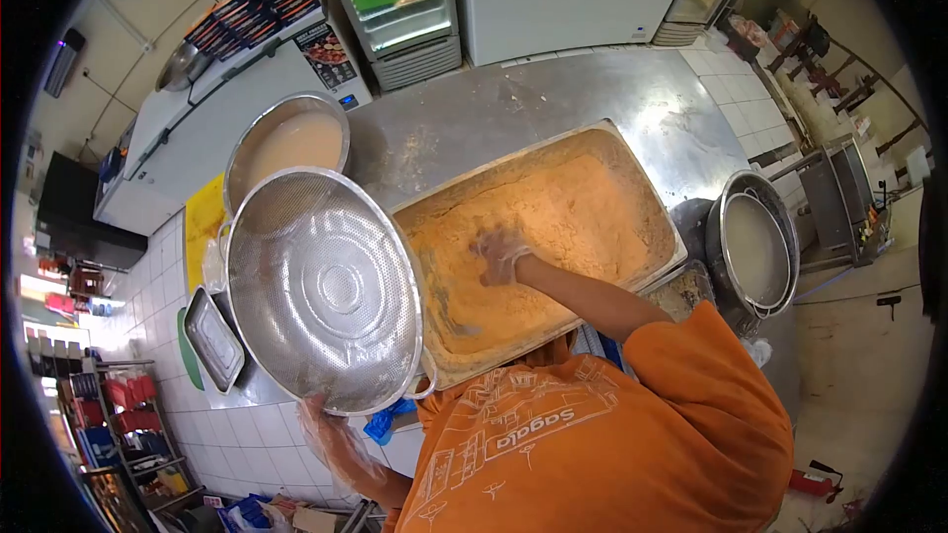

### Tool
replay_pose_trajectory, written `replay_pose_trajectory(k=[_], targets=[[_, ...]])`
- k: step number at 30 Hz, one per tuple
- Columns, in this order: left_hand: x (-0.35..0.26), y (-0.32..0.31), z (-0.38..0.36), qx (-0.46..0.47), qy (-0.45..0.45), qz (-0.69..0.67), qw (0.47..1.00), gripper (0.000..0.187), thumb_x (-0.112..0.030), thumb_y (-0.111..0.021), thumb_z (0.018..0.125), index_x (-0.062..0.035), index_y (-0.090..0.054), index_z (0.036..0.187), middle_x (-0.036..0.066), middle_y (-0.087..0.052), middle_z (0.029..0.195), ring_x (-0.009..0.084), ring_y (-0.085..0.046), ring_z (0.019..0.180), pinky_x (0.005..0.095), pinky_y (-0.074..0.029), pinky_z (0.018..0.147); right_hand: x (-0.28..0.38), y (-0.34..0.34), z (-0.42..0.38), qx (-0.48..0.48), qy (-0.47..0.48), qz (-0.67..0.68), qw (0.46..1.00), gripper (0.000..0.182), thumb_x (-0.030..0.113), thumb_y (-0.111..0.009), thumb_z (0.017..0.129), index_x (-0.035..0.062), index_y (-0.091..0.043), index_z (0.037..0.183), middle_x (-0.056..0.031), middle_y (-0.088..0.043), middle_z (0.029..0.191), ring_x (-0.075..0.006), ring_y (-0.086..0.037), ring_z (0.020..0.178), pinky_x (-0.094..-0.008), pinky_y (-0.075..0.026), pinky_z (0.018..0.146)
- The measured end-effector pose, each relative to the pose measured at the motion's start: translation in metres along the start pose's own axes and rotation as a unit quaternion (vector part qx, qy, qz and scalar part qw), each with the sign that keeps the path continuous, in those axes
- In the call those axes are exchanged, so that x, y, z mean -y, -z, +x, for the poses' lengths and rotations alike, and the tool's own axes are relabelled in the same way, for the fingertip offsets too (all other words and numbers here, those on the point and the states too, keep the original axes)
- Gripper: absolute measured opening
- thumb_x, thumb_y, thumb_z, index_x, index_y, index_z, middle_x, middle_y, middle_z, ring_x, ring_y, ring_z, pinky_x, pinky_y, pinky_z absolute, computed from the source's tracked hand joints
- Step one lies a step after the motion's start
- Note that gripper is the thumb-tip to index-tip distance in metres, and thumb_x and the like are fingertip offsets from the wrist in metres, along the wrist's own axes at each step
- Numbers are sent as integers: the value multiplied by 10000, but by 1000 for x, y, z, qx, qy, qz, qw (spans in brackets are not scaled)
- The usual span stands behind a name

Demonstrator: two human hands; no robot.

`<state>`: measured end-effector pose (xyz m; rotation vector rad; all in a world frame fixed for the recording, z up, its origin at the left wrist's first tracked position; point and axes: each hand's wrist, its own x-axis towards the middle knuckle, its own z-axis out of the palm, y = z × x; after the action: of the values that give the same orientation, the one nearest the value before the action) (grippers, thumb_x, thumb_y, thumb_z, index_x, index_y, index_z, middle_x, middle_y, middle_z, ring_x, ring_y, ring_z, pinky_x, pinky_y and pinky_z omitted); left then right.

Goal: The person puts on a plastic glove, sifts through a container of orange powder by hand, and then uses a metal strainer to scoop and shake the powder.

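Note:
My left hand (321,426), in a clear plastic glove, grips the near rim of a large perforated metal colander (341,288). The colander is tilted so that its bare inside faces me, and it overlaps the left end of a deep rectangular pan (647,143). Orange-tinted flour (583,222) fills the pan, heaped more thickly toward the right. My right hand (501,255), also gloved, rests on the flour near the pan's middle. Its fingers are apart, dusted with flour, and partly sunk in, with no object visible in them.
On the steel table (494,104) stand a bowl of pale orange liquid (301,143) at the back left and a pot of cloudy liquid (758,252) at the right. A small metal tray (214,341) and a yellow board (202,222) lie along the left edge. Freezers (568,5) stand behind.

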<state>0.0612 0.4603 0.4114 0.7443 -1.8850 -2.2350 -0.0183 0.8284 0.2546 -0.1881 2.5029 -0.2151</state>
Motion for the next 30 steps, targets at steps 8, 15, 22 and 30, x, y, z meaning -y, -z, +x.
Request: replay_pose_trajectory(k=[8,15,22,30], targets=[[17,29,9,-4,7,49,999,545,-335,-629,836,70,-519,1183,189,-525,1185,287,-530,1075,380,-424,938,10,-34,-26,153,25,-33,987,736,459,-612,824,62,-417,1412,-251,-539,1293,-357,-564,1144,-491,-498,871],[16,15,9,4,28,9,1000,558,-283,-647,812,58,-499,1227,186,-534,1206,291,-542,1094,388,-439,953,-23,-17,-44,224,89,64,968,797,476,-666,779,1,-463,1387,-258,-591,1225,-331,-598,1093,-414,-498,895],[8,-10,8,40,70,27,996,475,-226,-661,776,26,-503,1147,138,-537,1100,247,-538,1018,344,-439,881,-93,-2,-59,34,-18,126,991,763,524,-576,855,-17,-462,1380,-229,-551,1319,-356,-565,1161,-397,-456,975],[5,-9,1,-2,54,49,997,418,-261,-648,795,1,-521,1095,103,-531,1040,208,-529,958,324,-424,828,-39,32,-58,-38,-53,-8,998,487,396,-597,893,111,-581,1287,-179,-623,1203,-325,-578,1147,-428,-458,966]])
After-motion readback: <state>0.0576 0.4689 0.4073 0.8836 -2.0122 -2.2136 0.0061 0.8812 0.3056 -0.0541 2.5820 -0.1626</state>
